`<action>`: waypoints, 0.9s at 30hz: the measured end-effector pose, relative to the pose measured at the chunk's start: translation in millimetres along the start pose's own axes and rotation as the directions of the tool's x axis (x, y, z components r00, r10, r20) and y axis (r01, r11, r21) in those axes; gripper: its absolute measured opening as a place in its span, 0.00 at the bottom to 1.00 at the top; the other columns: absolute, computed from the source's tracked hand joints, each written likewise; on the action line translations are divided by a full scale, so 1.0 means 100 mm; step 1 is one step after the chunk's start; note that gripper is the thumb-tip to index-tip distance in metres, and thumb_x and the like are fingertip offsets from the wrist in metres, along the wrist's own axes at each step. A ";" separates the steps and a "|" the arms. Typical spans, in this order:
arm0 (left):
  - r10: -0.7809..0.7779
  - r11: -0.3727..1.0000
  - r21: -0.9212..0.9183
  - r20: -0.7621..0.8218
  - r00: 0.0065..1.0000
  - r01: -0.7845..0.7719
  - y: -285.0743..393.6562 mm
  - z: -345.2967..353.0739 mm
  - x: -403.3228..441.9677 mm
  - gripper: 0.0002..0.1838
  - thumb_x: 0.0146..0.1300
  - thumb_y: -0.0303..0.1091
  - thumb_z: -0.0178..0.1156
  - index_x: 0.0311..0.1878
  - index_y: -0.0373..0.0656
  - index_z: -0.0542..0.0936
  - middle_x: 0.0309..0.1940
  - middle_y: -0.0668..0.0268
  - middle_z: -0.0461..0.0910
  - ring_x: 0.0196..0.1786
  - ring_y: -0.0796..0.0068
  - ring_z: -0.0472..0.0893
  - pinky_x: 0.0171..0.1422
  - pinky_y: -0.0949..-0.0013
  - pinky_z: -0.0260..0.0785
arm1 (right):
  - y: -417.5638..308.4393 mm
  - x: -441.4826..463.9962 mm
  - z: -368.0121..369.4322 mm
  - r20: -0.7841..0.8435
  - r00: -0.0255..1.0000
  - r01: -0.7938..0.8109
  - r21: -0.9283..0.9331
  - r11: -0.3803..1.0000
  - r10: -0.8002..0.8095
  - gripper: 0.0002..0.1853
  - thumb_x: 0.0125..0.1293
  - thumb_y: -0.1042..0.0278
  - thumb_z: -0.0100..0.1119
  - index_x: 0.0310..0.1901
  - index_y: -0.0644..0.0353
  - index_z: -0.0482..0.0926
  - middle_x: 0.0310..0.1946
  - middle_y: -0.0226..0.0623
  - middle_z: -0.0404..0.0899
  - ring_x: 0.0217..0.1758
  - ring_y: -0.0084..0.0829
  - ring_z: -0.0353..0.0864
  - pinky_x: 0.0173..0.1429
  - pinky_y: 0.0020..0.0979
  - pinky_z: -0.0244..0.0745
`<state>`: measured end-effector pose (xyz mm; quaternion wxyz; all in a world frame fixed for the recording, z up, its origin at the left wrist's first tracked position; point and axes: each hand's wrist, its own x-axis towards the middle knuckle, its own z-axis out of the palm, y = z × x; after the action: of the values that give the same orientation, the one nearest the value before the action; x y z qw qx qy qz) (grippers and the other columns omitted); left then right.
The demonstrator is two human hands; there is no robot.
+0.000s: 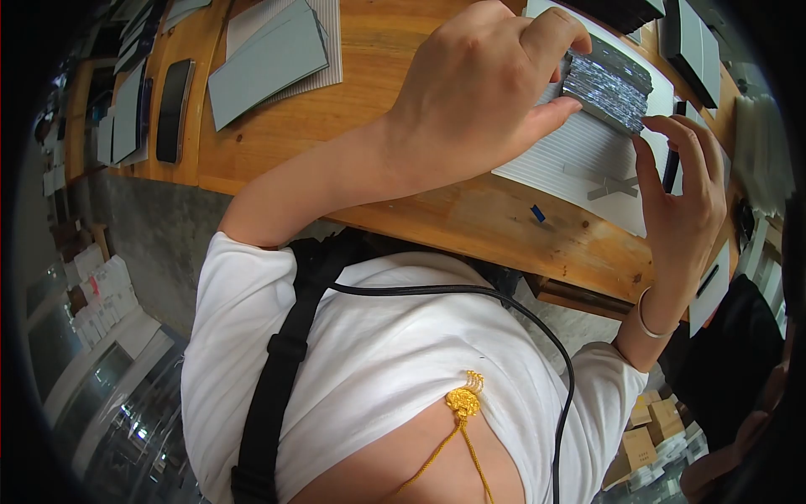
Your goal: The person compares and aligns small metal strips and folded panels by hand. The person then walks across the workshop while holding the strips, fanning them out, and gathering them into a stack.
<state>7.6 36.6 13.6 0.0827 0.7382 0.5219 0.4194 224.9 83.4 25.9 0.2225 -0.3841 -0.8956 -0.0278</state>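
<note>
The left hand's thumb and forefinger stand apart at the left end of a dark, glossy block with a streaked surface; whether they clamp it, I cannot tell. The right hand's thumb and forefinger curve close to each other, with a small gap between their tips, at the block's right near corner; whether they touch it is unclear too. The block lies over a white ribbed sheet, between the two hands. Just nearer the person than the block, crossed grey strips sit on that sheet. Farther toward the person from the block, a small blue scrap rests on the wooden table. Well to the left of the block are overlapping grey cards and, farther left still, a dark phone. Beyond the block to its right stands a grey-and-black box.
</note>
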 end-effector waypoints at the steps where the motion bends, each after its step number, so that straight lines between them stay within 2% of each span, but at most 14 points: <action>1: 0.000 1.000 0.000 0.000 1.000 0.000 0.00 0.01 0.00 0.21 0.48 0.29 0.65 0.46 0.43 0.69 0.26 0.66 0.74 0.33 0.64 0.74 0.37 0.63 0.67 | -0.01 -0.01 0.01 0.012 0.998 -0.060 0.061 0.996 0.060 0.09 0.52 0.73 0.66 0.37 0.53 0.80 0.36 0.31 0.78 0.39 0.32 0.77 0.41 0.29 0.72; 4: 0.005 1.000 0.012 0.001 1.000 -0.005 0.01 0.02 0.01 0.21 0.49 0.29 0.65 0.46 0.43 0.69 0.26 0.65 0.74 0.32 0.63 0.75 0.36 0.64 0.67 | -0.02 -0.03 0.04 -0.019 0.999 -0.041 0.030 0.999 0.041 0.08 0.52 0.73 0.65 0.35 0.54 0.80 0.34 0.30 0.78 0.37 0.30 0.78 0.37 0.28 0.73; 11: 0.038 0.996 0.082 -0.011 0.999 -0.037 0.06 -0.05 0.02 0.22 0.50 0.31 0.65 0.48 0.43 0.69 0.26 0.65 0.75 0.31 0.64 0.75 0.35 0.65 0.67 | -0.08 -0.06 -0.03 -0.066 0.997 -0.025 0.002 1.000 0.026 0.08 0.52 0.73 0.65 0.36 0.54 0.82 0.32 0.31 0.78 0.35 0.29 0.77 0.36 0.29 0.72; 13: 0.050 0.996 0.079 -0.013 0.999 -0.049 0.08 -0.15 0.01 0.23 0.50 0.31 0.66 0.49 0.43 0.69 0.26 0.65 0.75 0.31 0.65 0.75 0.35 0.65 0.67 | -0.10 -0.10 -0.14 0.072 0.997 -0.019 0.152 0.988 0.008 0.10 0.52 0.72 0.66 0.38 0.54 0.82 0.32 0.32 0.77 0.35 0.29 0.75 0.35 0.29 0.71; 15: -0.051 0.994 0.101 0.058 0.997 0.045 0.13 -0.29 0.00 0.22 0.51 0.32 0.66 0.50 0.42 0.71 0.28 0.65 0.76 0.34 0.67 0.77 0.36 0.66 0.68 | -0.11 -0.18 -0.21 0.112 0.989 0.076 0.157 0.985 -0.095 0.15 0.46 0.67 0.69 0.40 0.55 0.82 0.34 0.31 0.76 0.39 0.33 0.73 0.39 0.33 0.70; 16: -0.047 0.994 0.100 0.057 0.997 0.041 0.14 -0.35 -0.01 0.22 0.51 0.32 0.66 0.50 0.42 0.71 0.28 0.65 0.76 0.34 0.67 0.77 0.36 0.66 0.68 | -0.12 -0.20 -0.24 0.133 0.979 0.132 0.152 0.980 -0.153 0.17 0.44 0.66 0.69 0.40 0.56 0.82 0.34 0.31 0.76 0.40 0.35 0.73 0.41 0.34 0.70; 17: -0.054 0.989 0.143 0.078 0.995 0.043 0.16 -0.41 -0.03 0.21 0.52 0.32 0.65 0.49 0.42 0.71 0.28 0.65 0.76 0.36 0.67 0.77 0.37 0.67 0.68 | -0.14 -0.26 -0.25 0.173 0.978 0.088 0.164 0.983 -0.117 0.20 0.42 0.64 0.70 0.40 0.55 0.82 0.35 0.30 0.77 0.42 0.35 0.73 0.45 0.35 0.68; 18: -0.063 0.982 0.186 0.099 0.993 0.043 0.19 -0.47 -0.04 0.21 0.52 0.32 0.65 0.49 0.42 0.72 0.29 0.65 0.77 0.37 0.68 0.78 0.37 0.68 0.68 | -0.13 -0.32 -0.22 0.172 0.978 0.087 0.161 0.983 -0.114 0.20 0.42 0.64 0.70 0.40 0.55 0.82 0.35 0.30 0.77 0.42 0.35 0.73 0.45 0.35 0.68; 19: -0.214 0.974 0.109 0.146 0.966 0.199 0.25 -0.54 -0.03 0.20 0.53 0.31 0.64 0.50 0.42 0.72 0.31 0.65 0.78 0.37 0.69 0.78 0.39 0.68 0.70 | -0.11 -0.40 -0.19 0.112 0.983 0.131 0.109 0.985 -0.143 0.19 0.42 0.64 0.70 0.40 0.54 0.82 0.35 0.29 0.77 0.42 0.34 0.73 0.45 0.35 0.68; 20: -0.212 0.974 0.109 0.149 0.966 0.197 0.21 -0.54 -0.09 0.20 0.53 0.31 0.64 0.50 0.42 0.72 0.31 0.65 0.78 0.37 0.69 0.78 0.39 0.68 0.70 | -0.10 -0.47 -0.15 0.054 0.983 0.171 0.053 0.984 -0.174 0.19 0.42 0.64 0.70 0.40 0.53 0.83 0.35 0.28 0.77 0.42 0.33 0.73 0.46 0.34 0.68; 22: 0.020 0.983 0.183 0.063 0.998 -0.031 0.09 -0.44 -0.30 0.20 0.46 0.28 0.70 0.45 0.44 0.78 0.29 0.69 0.79 0.32 0.76 0.77 0.35 0.75 0.67 | -0.11 -0.59 -0.08 -0.010 0.985 0.170 0.046 0.984 -0.170 0.17 0.42 0.66 0.71 0.39 0.52 0.83 0.34 0.27 0.78 0.41 0.31 0.74 0.47 0.35 0.68; 24: 0.133 0.980 0.131 0.108 0.985 -0.147 0.11 -0.37 -0.44 0.16 0.45 0.28 0.70 0.40 0.44 0.80 0.24 0.71 0.78 0.30 0.74 0.77 0.34 0.75 0.66 | -0.10 -0.69 -0.01 -0.161 0.959 0.245 0.050 0.968 -0.235 0.15 0.44 0.70 0.71 0.38 0.53 0.83 0.33 0.27 0.78 0.38 0.30 0.75 0.48 0.35 0.68; 25: 0.194 0.972 0.111 0.122 0.973 -0.208 0.12 -0.30 -0.53 0.13 0.45 0.28 0.70 0.37 0.44 0.81 0.25 0.69 0.78 0.30 0.73 0.76 0.33 0.73 0.67 | -0.12 -0.73 0.00 -0.212 0.947 0.252 0.019 0.968 -0.242 0.13 0.45 0.73 0.70 0.36 0.53 0.83 0.32 0.28 0.79 0.37 0.30 0.76 0.48 0.35 0.69; 27: 0.188 0.972 0.118 0.125 0.974 -0.203 0.17 -0.27 -0.68 0.12 0.45 0.27 0.70 0.36 0.43 0.81 0.25 0.68 0.78 0.30 0.72 0.76 0.34 0.72 0.68 | -0.22 -0.80 -0.03 -0.231 0.948 0.239 0.061 0.969 -0.219 0.12 0.45 0.74 0.69 0.35 0.53 0.82 0.32 0.28 0.79 0.37 0.30 0.76 0.48 0.35 0.69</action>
<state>-6.3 -36.4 3.7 0.0219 0.8123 0.4672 0.3484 259.0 13.0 -2.0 0.3334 -0.2617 -0.9039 -0.0570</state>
